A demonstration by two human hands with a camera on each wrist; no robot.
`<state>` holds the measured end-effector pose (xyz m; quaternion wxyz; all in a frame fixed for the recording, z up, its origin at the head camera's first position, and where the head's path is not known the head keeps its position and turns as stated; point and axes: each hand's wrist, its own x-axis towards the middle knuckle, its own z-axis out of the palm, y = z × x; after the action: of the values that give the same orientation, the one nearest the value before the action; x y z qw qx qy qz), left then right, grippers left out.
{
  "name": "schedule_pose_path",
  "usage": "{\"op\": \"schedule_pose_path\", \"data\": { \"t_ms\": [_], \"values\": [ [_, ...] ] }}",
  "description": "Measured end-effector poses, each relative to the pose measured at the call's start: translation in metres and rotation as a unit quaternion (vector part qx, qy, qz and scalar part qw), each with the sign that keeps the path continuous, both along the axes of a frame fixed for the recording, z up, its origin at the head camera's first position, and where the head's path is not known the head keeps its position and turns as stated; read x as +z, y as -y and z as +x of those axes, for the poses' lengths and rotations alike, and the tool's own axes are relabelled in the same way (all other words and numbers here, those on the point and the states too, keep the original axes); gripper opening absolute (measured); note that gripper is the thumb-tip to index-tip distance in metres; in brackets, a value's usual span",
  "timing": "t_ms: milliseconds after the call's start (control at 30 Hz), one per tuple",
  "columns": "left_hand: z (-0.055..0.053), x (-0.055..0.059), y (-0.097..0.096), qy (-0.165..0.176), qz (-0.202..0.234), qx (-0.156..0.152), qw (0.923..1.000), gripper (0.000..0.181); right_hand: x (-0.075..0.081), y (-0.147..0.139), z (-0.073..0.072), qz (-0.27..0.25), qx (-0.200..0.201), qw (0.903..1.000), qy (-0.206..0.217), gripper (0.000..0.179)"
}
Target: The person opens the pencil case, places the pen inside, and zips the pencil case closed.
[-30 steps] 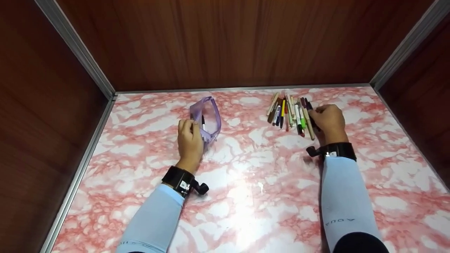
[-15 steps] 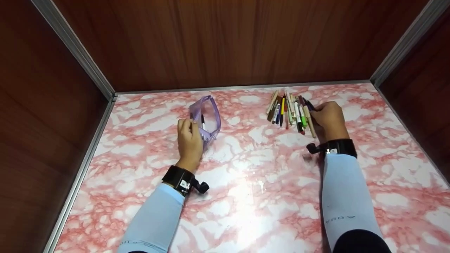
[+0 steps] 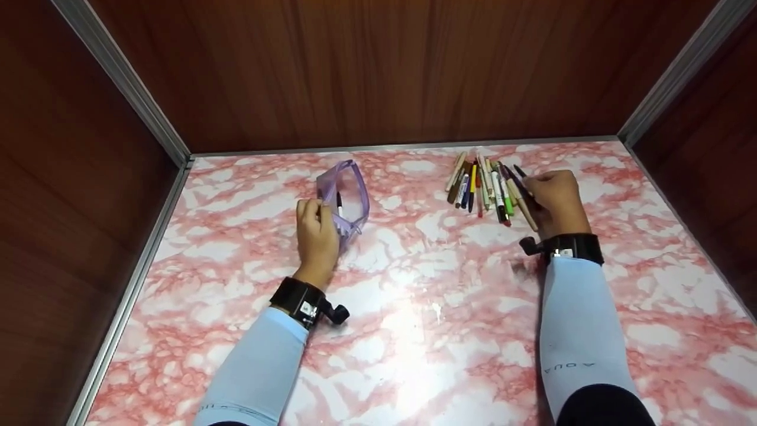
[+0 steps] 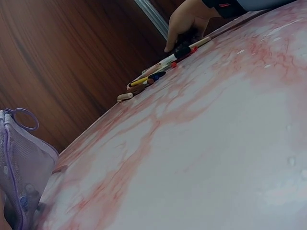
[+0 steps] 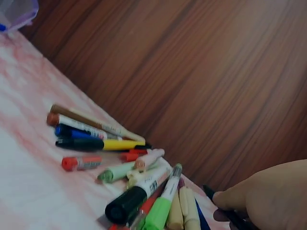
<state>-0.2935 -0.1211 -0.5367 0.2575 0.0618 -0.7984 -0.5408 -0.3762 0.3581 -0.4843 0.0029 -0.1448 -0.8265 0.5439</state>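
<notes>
One left hand (image 3: 318,239) grips the near-left side of a purple pouch (image 3: 365,198) with its fingers curled over the edge, seemingly to hold the limp mouth apart and facing right. The pouch sits upright on the counter (image 3: 402,325); the left wrist view shows thin, see-through mesh, darker seams and a slim loop at the top, while a black-and-white pen (image 3: 339,206) shows within the mouth. Well apart to the right, pens and markers (image 3: 486,177) lie in a loose fan near the wood-grained back panel (image 3: 378,71), some overlapping, an arrangement that probably leaves the outermost ones easy to reach. Their barrels are slender, round and mostly smooth-looking: a black-and-yellow pen (image 5: 100,144), a thicker white marker with a black cap (image 5: 139,194), a bright green marker (image 5: 159,214). At the fan's right end, the right hand (image 3: 559,198) has its grip pinching a dark pen (image 5: 208,192), tilted, thumb side toward the pile; whether the pen touches the counter, I cannot tell.
</notes>
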Motion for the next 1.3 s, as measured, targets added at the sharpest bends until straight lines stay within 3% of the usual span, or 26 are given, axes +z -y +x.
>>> {"op": "schedule_pose_path", "data": {
  "t_ms": [233, 300, 467, 600, 933, 1167, 1300],
  "values": [
    [0.0, 0.001, -0.002, 0.009, 0.009, 0.012, 0.9998, 0.024, 0.018, 0.017, -0.003, -0.05, -0.008, 0.9986, 0.015, 0.039],
    [-0.001, 0.0, -0.003, 0.007, 0.012, 0.009, 0.9999, 0.024, 0.024, 0.027, -0.005, -0.063, -0.007, 0.998, -0.005, 0.034],
    [-0.001, 0.001, -0.003, -0.001, 0.02, 0.007, 0.9998, 0.023, 0.037, 0.072, -0.014, -0.111, 0.007, 0.9919, -0.062, 0.021],
    [-0.002, 0.0, -0.004, 0.002, 0.015, 0.009, 0.9998, 0.022, 0.042, 0.117, -0.016, -0.168, 0.04, 0.9827, -0.067, 0.019],
    [-0.005, -0.002, -0.012, 0.003, 0.01, 0.002, 0.9999, 0.022, 0.022, 0.223, -0.009, -0.237, 0.109, 0.9626, -0.071, 0.011],
    [-0.004, -0.001, -0.016, 0.01, 0.011, -0.006, 0.9999, 0.021, 0.007, 0.269, -0.002, -0.219, 0.135, 0.9652, -0.046, 0.013],
    [-0.004, -0.001, -0.015, -0.001, 0.012, -0.006, 0.9999, 0.021, 0.0, 0.288, 0.002, -0.169, 0.159, 0.9719, -0.04, 0.007]
  ]
}}
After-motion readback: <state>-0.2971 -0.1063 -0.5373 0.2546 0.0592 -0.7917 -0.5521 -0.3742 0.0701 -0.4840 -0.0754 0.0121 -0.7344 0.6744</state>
